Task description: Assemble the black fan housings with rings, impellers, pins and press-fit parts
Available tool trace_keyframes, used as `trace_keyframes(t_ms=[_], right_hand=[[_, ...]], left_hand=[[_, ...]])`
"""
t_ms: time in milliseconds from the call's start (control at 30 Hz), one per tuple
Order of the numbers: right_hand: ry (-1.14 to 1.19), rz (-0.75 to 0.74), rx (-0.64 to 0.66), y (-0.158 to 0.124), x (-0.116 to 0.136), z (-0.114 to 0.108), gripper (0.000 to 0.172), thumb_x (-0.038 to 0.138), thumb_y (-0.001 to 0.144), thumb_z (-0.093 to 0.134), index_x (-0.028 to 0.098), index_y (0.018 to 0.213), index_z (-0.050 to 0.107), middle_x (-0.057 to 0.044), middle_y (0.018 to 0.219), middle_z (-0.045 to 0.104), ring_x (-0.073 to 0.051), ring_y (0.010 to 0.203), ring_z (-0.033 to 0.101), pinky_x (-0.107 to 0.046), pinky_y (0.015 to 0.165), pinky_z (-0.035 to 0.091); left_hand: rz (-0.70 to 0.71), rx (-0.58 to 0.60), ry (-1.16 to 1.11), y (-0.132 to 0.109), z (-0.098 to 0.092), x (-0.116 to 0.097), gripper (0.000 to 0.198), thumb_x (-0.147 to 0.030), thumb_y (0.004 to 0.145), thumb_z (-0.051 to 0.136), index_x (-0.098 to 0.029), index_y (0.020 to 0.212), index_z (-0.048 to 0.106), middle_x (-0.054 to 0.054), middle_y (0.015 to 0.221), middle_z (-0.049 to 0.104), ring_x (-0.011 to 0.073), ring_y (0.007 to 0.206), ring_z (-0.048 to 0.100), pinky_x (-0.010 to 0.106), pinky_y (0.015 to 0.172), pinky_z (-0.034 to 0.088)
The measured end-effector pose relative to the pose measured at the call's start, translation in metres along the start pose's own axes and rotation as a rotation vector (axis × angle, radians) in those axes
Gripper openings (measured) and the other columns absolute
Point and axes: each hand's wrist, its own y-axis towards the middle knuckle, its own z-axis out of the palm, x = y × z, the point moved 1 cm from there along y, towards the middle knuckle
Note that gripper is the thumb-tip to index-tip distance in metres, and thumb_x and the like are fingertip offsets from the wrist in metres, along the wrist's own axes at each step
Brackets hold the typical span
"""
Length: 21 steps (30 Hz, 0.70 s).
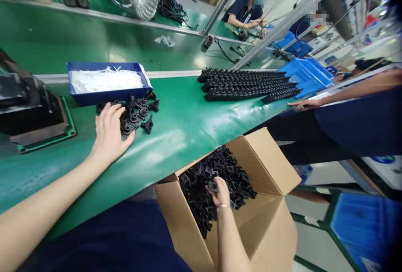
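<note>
My left hand [109, 131] rests on the green bench with its fingers spread, against the left side of a pile of small black plastic parts [134, 117]. Each part has a flanged base and a round raised centre. Down in an open cardboard box [266, 163], my right hand [222, 192] has its fingers closed around one black plastic part [213, 186]. Many more loose black parts [226, 167] fill the box beneath and around it. A blue tray [103, 97] of thin white strips stands just behind the pile.
Long rows of black parts [245, 85] lie along the bench, near a blue bin [309, 75]. A dark machine [28, 100] stands at the left. Another person's hand [304, 104] touches the bench edge at right. A person [248, 12] works across the bench.
</note>
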Motion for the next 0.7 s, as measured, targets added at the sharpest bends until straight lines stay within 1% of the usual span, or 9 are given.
trace_keyframes(t_ms=[100, 167, 233, 333, 433, 500, 533, 600, 700], right_hand=[[0.149, -0.133, 0.013, 0.005, 0.068, -0.01, 0.028, 0.044, 0.083, 0.068, 0.018, 0.086, 0.055, 0.005, 0.073, 0.056, -0.008, 0.056, 0.053, -0.023, 0.053, 0.051], [0.219, -0.255, 0.07, 0.001, 0.119, -0.003, 0.034, 0.044, 0.073, 0.072, 0.022, 0.082, 0.049, 0.007, 0.071, 0.056, -0.009, 0.054, 0.053, -0.023, 0.05, 0.049], [0.25, -0.379, 0.177, -0.009, 0.166, 0.021, 0.033, 0.043, 0.072, 0.071, 0.023, 0.085, 0.048, 0.004, 0.079, 0.062, -0.013, 0.062, 0.06, -0.026, 0.056, 0.052], [0.211, -0.552, 0.376, -0.031, 0.217, 0.088, 0.024, 0.04, 0.075, 0.068, 0.022, 0.084, 0.053, 0.0, 0.087, 0.066, -0.017, 0.077, 0.066, -0.035, 0.071, 0.057], [0.088, -0.729, 0.543, -0.055, 0.243, 0.165, 0.016, 0.035, 0.074, 0.069, 0.022, 0.08, 0.064, -0.002, 0.088, 0.067, -0.021, 0.091, 0.064, -0.044, 0.093, 0.052], [0.007, -0.831, 0.607, -0.07, 0.251, 0.205, 0.015, 0.034, 0.073, 0.071, 0.023, 0.083, 0.071, -0.004, 0.095, 0.068, -0.024, 0.106, 0.06, -0.047, 0.106, 0.043], [-0.025, -0.873, 0.623, -0.077, 0.252, 0.22, 0.018, 0.034, 0.074, 0.071, 0.024, 0.088, 0.073, -0.005, 0.102, 0.067, -0.025, 0.114, 0.056, -0.048, 0.111, 0.039], [-0.07, -0.936, 0.632, -0.089, 0.252, 0.236, 0.027, 0.036, 0.076, 0.07, 0.025, 0.101, 0.073, -0.008, 0.118, 0.061, -0.025, 0.128, 0.047, -0.047, 0.117, 0.032], [-0.111, -0.985, 0.627, -0.099, 0.244, 0.24, 0.045, 0.04, 0.083, 0.064, 0.025, 0.126, 0.062, -0.011, 0.14, 0.044, -0.025, 0.139, 0.036, -0.048, 0.12, 0.028]], left_hand=[[0.005, -0.054, -0.005, -0.002, 0.002, 0.002, 0.089, -0.035, 0.079, 0.073, -0.022, 0.15, 0.02, 0.022, 0.152, 0.031, 0.0413, 0.149, 0.02, 0.067, 0.116, 0.023], [0.005, -0.096, -0.012, -0.004, 0.003, 0.004, 0.099, -0.039, 0.077, 0.076, -0.019, 0.151, 0.014, 0.024, 0.153, 0.026, 0.0414, 0.15, 0.016, 0.065, 0.117, 0.023], [-0.004, -0.124, -0.03, -0.006, 0.005, 0.006, 0.106, -0.044, 0.074, 0.078, -0.017, 0.151, 0.011, 0.026, 0.154, 0.022, 0.0414, 0.15, 0.014, 0.064, 0.118, 0.022], [-0.058, -0.127, -0.057, -0.007, 0.006, 0.009, 0.115, -0.052, 0.069, 0.082, -0.018, 0.151, 0.008, 0.027, 0.155, 0.018, 0.0434, 0.151, 0.008, 0.068, 0.117, 0.02], [-0.116, -0.114, -0.067, -0.008, 0.008, 0.011, 0.122, -0.057, 0.065, 0.083, -0.018, 0.151, 0.006, 0.028, 0.156, 0.016, 0.0456, 0.15, 0.006, 0.07, 0.115, 0.02], [-0.13, -0.094, -0.066, -0.008, 0.009, 0.011, 0.126, -0.06, 0.062, 0.084, -0.018, 0.152, 0.005, 0.028, 0.156, 0.016, 0.0465, 0.15, 0.01, 0.07, 0.115, 0.022], [-0.133, -0.081, -0.063, -0.008, 0.01, 0.011, 0.129, -0.061, 0.061, 0.084, -0.018, 0.152, 0.004, 0.027, 0.156, 0.017, 0.0471, 0.149, 0.011, 0.07, 0.116, 0.021], [-0.128, -0.052, -0.048, -0.008, 0.013, 0.011, 0.133, -0.064, 0.058, 0.084, -0.019, 0.153, 0.003, 0.026, 0.157, 0.018, 0.0482, 0.149, 0.01, 0.071, 0.116, 0.019], [-0.11, -0.022, -0.019, -0.009, 0.016, 0.01, 0.134, -0.066, 0.056, 0.084, -0.019, 0.153, 0.002, 0.025, 0.159, 0.017, 0.048, 0.15, 0.006, 0.071, 0.117, 0.016]])
